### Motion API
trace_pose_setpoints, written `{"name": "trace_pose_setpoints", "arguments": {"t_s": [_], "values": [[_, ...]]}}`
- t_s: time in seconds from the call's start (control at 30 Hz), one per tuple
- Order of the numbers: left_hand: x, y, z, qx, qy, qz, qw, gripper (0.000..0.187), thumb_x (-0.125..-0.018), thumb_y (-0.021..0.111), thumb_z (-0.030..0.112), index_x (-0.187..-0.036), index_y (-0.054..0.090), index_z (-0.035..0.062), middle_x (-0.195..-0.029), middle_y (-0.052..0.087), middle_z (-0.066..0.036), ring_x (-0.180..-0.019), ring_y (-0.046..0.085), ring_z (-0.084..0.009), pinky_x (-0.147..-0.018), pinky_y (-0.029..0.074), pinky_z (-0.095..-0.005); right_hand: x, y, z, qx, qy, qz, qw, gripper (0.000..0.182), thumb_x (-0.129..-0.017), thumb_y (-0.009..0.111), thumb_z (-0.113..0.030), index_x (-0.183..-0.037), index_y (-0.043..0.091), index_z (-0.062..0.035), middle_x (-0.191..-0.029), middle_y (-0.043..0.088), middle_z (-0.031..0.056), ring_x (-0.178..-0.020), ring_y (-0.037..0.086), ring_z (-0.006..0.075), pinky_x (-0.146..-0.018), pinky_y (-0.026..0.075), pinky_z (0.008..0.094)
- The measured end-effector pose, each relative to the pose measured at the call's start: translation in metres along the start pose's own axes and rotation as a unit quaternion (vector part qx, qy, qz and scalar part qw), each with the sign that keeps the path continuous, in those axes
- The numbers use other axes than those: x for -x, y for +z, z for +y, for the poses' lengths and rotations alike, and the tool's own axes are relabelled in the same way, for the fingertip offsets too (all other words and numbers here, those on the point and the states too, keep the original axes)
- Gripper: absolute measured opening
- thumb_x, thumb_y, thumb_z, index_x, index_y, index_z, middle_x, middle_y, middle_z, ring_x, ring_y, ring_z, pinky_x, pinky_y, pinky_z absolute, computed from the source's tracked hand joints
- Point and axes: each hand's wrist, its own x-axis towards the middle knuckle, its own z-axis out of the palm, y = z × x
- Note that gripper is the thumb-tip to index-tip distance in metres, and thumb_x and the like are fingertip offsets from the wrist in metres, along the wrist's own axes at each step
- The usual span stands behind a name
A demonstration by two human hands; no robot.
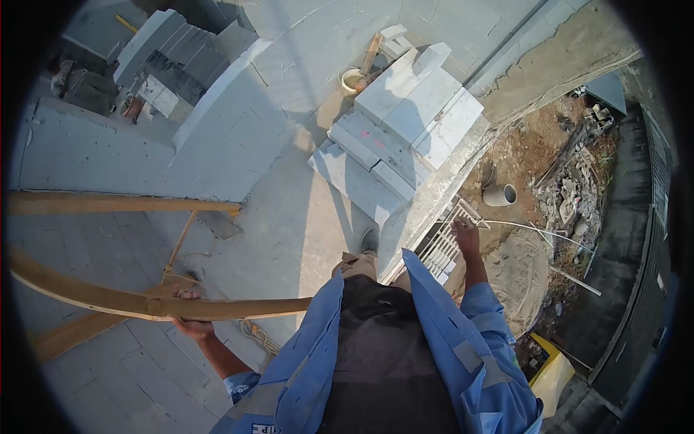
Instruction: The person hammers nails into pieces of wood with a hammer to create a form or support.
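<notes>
**Head view: our left hand grips a curved wooden strip on a block roof**

Head camera looks straight down our own body, blue jacket open over a dark shirt, one shoe (369, 240) planted on the pale concrete surface (289, 217). Our left hand (189, 318) is closed around a long curved wooden strip (108, 298), thumb over its top edge, fingers wrapped beneath. That strip sweeps from the far left edge of the view, bows downward, and ends just in front of our jacket. Behind it a straight wooden plank (123, 204) runs level along the top of a grey block wall (87, 155), and a thin stick (179, 244) leans from the plank down to the curved strip near our hand.

Our right hand (466, 235) hangs out to the side, past the edge of the slab, fingers loosely spread and holding nothing; it touches nothing that we can make out.

Ahead of our shoe lies a stack of light grey blocks (405, 123), laid in stepped rows. Beyond them sits a bucket (352, 79) with a wooden handle (371, 54) resting beside it. Far below on the right, on bare earth, we see a short concrete pipe (500, 194) and a heap of rubble (571, 195).
</notes>
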Motion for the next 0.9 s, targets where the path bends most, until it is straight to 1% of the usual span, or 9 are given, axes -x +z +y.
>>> {"name": "trace_pose_setpoints", "arguments": {"t_s": [0.23,0.53,0.6,0.63,0.67,0.73,0.83,0.87,0.9], "values": [[0.002,-0.016,-0.017,0.014,0.022,-0.008,1.000,0.085,-0.092,0.040,0.069,-0.141,0.039,-0.0009,-0.110,0.062,-0.010,-0.096,0.059,-0.0222,-0.086,0.047,-0.0350,-0.060,0.062,-0.011,0.132,0.020,-0.159,0.978,0.045,-0.090,0.065,-0.036,-0.110,0.066,0.0043,-0.081,0.069,0.0124,-0.074,0.067,0.0174,-0.068,0.052,0.0327],[-0.001,-0.005,-0.021,-0.154,-0.028,0.475,0.866,0.079,-0.092,0.041,0.066,-0.135,0.047,0.0009,-0.117,0.060,-0.015,-0.095,0.061,-0.0292,-0.085,0.052,-0.0388,-0.128,0.086,-0.001,0.187,0.009,-0.136,0.973,0.035,-0.088,0.064,-0.032,-0.082,0.069,0.0015,-0.072,0.068,0.0121,-0.066,0.065,0.0207,-0.066,0.051,0.0372],[0.006,-0.022,-0.018,-0.123,-0.083,0.477,0.867,0.075,-0.090,0.051,0.062,-0.136,0.047,0.0029,-0.117,0.060,-0.013,-0.102,0.060,-0.0307,-0.086,0.050,-0.0414,-0.149,0.101,0.000,0.279,-0.029,-0.198,0.939,0.041,-0.086,0.064,-0.037,-0.095,0.072,0.0019,-0.096,0.070,0.0236,-0.096,0.067,0.0376,-0.084,0.052,0.0434],[-0.006,-0.025,-0.030,-0.132,-0.078,0.473,0.868,0.075,-0.090,0.051,0.062,-0.136,0.047,0.0029,-0.117,0.060,-0.013,-0.102,0.060,-0.0307,-0.086,0.050,-0.0414,-0.153,0.114,0.000,0.178,0.089,-0.167,0.966,0.042,-0.088,0.060,-0.037,-0.092,0.071,0.0026,-0.098,0.069,0.0266,-0.095,0.066,0.0403,-0.084,0.052,0.0453],[-0.019,-0.007,-0.049,-0.150,-0.121,0.462,0.866,0.075,-0.089,0.052,0.061,-0.136,0.047,0.0030,-0.117,0.060,-0.013,-0.103,0.060,-0.0307,-0.086,0.050,-0.0415,-0.163,0.120,-0.017,0.253,0.007,-0.233,0.939,0.044,-0.089,0.055,-0.038,-0.089,0.070,0.0029,-0.097,0.068,0.0270,-0.094,0.065,0.0426,-0.085,0.050,0.0484],[-0.044,0.023,-0.055,-0.210,-0.197,0.435,0.853,0.074,-0.089,0.054,0.060,-0.136,0.047,0.0032,-0.117,0.060,-0.012,-0.104,0.059,-0.0307,-0.086,0.050,-0.0417,-0.181,0.148,-0.043,0.245,0.096,-0.240,0.934,0.044,-0.089,0.054,-0.038,-0.087,0.068,0.0027,-0.096,0.068,0.0265,-0.092,0.065,0.0430,-0.084,0.050,0.0506],[-0.096,0.075,-0.073,-0.295,-0.310,0.374,0.823,0.074,-0.088,0.057,0.059,-0.137,0.046,0.0035,-0.118,0.060,-0.012,-0.106,0.058,-0.0307,-0.086,0.050,-0.0419,-0.221,0.198,-0.066,0.314,-0.067,-0.307,0.896,0.048,-0.088,0.056,-0.042,-0.099,0.070,0.0034,-0.106,0.068,0.0258,-0.104,0.064,0.0399,-0.091,0.049,0.0439],[-0.108,0.095,-0.087,-0.321,-0.351,0.354,0.805,0.075,-0.088,0.058,0.058,-0.137,0.046,0.0036,-0.118,0.060,-0.012,-0.107,0.058,-0.0307,-0.086,0.050,-0.0419,-0.221,0.214,-0.083,0.160,0.016,-0.165,0.973,0.041,-0.088,0.064,-0.038,-0.096,0.070,0.0019,-0.085,0.072,0.0165,-0.074,0.070,0.0274,-0.073,0.053,0.0385],[-0.112,0.113,-0.103,-0.344,-0.395,0.337,0.783,0.075,-0.087,0.059,0.058,-0.138,0.046,0.0037,-0.118,0.060,-0.011,-0.108,0.058,-0.0307,-0.086,0.049,-0.0420,-0.231,0.227,-0.106,0.100,0.068,-0.185,0.975,0.039,-0.088,0.065,-0.035,-0.098,0.070,0.0021,-0.083,0.071,0.0161,-0.073,0.069,0.0245,-0.074,0.053,0.0374]]}}
